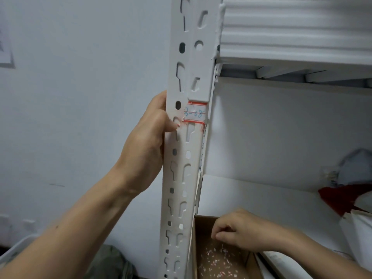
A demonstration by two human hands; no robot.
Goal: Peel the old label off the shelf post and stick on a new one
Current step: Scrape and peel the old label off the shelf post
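A white slotted metal shelf post (181, 178) runs up the middle of the view. On its front face sits a white label with red borders (196, 113), blue writing on it, its left edge torn and ragged. Red residue stains the post just under the label. My left hand (147, 137) wraps the post's left edge, its thumb tip touching the label's torn left corner. My right hand (243, 232) hovers low over a cardboard box (201, 248), fingers pinched together; whether a scrap sits between them is not visible.
The box holds several small white and red paper scraps. White shelves (291, 57) lie to the right, with a red and white bag (346, 200) on the lower one. A pale wall is on the left, and a white bin edge (14, 250) sits at bottom left.
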